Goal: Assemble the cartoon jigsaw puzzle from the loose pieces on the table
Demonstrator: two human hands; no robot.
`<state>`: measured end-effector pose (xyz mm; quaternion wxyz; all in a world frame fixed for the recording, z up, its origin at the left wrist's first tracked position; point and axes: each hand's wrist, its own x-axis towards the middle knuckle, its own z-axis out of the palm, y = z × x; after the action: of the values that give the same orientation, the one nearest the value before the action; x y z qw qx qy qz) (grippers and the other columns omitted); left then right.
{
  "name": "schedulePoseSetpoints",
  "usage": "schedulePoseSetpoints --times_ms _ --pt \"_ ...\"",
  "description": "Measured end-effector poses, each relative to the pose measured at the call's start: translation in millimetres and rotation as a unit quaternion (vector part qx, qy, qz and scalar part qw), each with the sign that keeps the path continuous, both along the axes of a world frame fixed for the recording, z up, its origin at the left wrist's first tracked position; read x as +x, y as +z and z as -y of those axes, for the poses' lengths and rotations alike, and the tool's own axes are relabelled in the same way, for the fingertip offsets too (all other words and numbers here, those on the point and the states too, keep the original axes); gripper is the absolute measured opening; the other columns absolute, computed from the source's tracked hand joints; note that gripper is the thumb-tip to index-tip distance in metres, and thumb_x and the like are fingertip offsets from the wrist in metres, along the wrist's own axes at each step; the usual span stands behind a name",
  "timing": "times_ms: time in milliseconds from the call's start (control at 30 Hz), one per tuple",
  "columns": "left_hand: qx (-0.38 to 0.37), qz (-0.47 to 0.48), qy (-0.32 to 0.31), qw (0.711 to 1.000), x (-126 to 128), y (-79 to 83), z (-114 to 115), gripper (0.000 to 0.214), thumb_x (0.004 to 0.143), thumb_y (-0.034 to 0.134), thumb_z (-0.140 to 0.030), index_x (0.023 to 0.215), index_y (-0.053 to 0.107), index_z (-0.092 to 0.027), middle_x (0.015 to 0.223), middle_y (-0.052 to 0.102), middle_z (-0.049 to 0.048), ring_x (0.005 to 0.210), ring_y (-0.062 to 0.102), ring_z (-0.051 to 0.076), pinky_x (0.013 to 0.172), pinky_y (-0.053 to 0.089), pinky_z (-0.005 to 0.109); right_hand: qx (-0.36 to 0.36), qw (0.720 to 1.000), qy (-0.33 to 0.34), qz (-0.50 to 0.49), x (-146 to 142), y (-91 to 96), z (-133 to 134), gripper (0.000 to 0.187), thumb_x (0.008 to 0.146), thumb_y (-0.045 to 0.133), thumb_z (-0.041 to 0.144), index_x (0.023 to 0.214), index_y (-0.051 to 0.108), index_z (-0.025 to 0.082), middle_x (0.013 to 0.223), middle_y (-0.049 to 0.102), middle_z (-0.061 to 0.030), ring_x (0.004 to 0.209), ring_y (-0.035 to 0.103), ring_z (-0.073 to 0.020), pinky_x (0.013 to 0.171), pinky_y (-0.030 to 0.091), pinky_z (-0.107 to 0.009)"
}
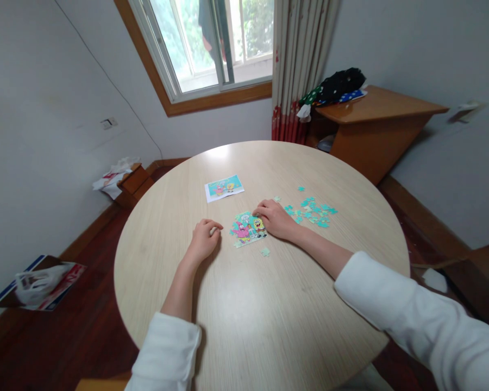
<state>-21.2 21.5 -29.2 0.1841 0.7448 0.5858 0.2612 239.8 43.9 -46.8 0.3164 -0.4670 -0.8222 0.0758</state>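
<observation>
A partly joined jigsaw puzzle (248,230) with pink and yellow cartoon figures lies on the round table (244,315). My right hand (274,218) reaches over its upper right edge, fingers bent down and closed at a puzzle piece mostly hidden beneath them. To the left of the puzzle, my left hand (206,239) rests on the tabletop, apart from the pieces. Its fingers are loosely curved, with the index finger reaching out, and nothing shows in it. One loose pale green piece (265,252) sits just below the puzzle. Several loose turquoise pieces (315,210) are scattered to the right.
Behind the puzzle lies a printed reference picture (224,188) with the same figures. A single piece (301,189) is off toward the back. Beyond the table stand a wooden desk (383,106) with dark cloth (342,87) on it, a curtain (299,60) and a window.
</observation>
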Motion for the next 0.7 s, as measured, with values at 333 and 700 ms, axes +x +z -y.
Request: schedulePoseSetpoints --times_ms 333,700 --pt "0.003 -0.003 -0.005 1.000 -0.8 -1.4 -0.7 0.023 0.083 0.051 -0.016 0.088 0.073 -0.019 0.096 0.062 0.0071 0.095 0.060 0.022 0.097 0.046 0.041 0.018 1.000 0.006 -0.007 1.4 -3.6 -1.6 0.032 0.085 0.046 0.004 0.091 0.074 0.018 0.096 0.065 -0.0099 0.093 0.056 -0.0222 0.086 0.043 -0.037" --pt "0.005 -0.002 -0.003 1.000 0.2 -0.1 0.2 0.023 0.082 0.051 -0.016 0.088 0.073 -0.018 0.096 0.062 0.0078 0.093 0.061 0.022 0.095 0.047 0.041 0.015 1.000 0.004 -0.006 1.1 -1.3 -0.9 0.032 0.084 0.046 0.003 0.091 0.074 0.017 0.096 0.066 -0.0102 0.093 0.057 -0.0223 0.087 0.044 -0.037"
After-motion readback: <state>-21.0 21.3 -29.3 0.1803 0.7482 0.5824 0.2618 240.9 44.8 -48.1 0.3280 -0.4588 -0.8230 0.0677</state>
